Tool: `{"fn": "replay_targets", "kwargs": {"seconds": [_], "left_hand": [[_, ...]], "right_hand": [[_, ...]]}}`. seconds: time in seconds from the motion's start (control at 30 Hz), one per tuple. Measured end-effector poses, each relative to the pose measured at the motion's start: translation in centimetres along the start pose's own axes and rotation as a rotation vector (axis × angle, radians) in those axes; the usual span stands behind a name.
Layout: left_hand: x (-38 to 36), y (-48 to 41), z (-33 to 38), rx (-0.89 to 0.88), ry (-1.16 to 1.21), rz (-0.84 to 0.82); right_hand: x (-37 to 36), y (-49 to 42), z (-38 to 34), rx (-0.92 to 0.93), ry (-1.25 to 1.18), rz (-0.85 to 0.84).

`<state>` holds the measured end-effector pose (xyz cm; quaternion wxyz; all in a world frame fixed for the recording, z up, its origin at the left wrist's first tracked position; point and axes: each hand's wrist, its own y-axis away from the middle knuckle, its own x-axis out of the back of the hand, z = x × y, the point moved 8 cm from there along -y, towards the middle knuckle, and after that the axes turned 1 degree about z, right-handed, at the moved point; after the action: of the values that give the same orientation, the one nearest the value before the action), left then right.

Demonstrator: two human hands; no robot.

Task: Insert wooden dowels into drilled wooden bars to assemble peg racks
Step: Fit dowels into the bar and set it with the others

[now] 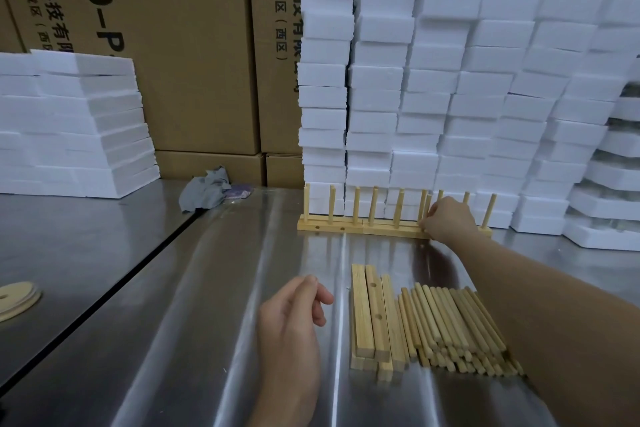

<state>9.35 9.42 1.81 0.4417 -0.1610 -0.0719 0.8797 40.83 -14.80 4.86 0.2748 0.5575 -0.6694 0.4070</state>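
Hovering just above the steel bench (207, 288) at the near edge, the left hand (294, 319) is holding nothing, its fingers hanging loosely curled. Just beside it to the right, a stack of drilled wooden bars (372, 319) is lying lengthwise, holes showing on one top face. A pile of loose dowels (457, 322) is resting against the stack's right side, fanned slightly. Round wooden discs (15, 298) are sitting at the bench's left edge.

Further out, the right hand (448, 220) is reaching across the bench, fingers curled onto the left end of the right peg rack (485, 231), gripping it at the bar. The middle peg rack (391, 229) and left peg rack (329, 225) are standing end to end in the same row, dowels upright. A crumpled grey rag (204, 192) is lying to their left.

Behind the racks, tall stacks of white foam blocks (450, 80) are rising; a lower foam stack (69, 125) is sitting at far left. Printed cardboard cartons (180, 45) are standing at the back.
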Motion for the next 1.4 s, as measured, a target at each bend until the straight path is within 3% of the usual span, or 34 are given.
{"fn": "replay_targets", "kwargs": {"seconds": [0.2, 0.37, 0.53, 0.73, 0.9, 1.07, 1.4], "left_hand": [[-0.1, -0.1, -0.2, -0.002, -0.006, -0.013], [-0.9, 0.2, -0.5, 0.001, -0.076, -0.093], [-2.3, 1.0, -1.6, 0.023, -0.305, -0.247], [-3.4, 1.6, -1.7, -0.029, -0.48, -0.394], [-4.2, 3.0, -0.6, -0.229, -0.707, -0.49], [-5.3, 5.0, 0.5, -0.497, -1.055, -0.584], [-5.3, 5.8, 1.1, -0.669, -1.169, -0.585]], "right_hand": [[0.9, 0.5, -0.2, -0.018, -0.017, -0.035], [5.8, 3.4, -2.0, 0.073, -0.095, -0.027], [12.1, 12.5, -2.3, 0.229, -0.193, 0.049], [16.2, 24.4, 3.4, 0.32, -0.288, 0.23], [16.2, 27.2, 7.1, 0.35, -0.255, 0.386], [14.6, 26.4, 7.2, 0.423, -0.136, 0.352], [14.1, 27.2, 6.2, 0.543, -0.128, 0.351]]}}
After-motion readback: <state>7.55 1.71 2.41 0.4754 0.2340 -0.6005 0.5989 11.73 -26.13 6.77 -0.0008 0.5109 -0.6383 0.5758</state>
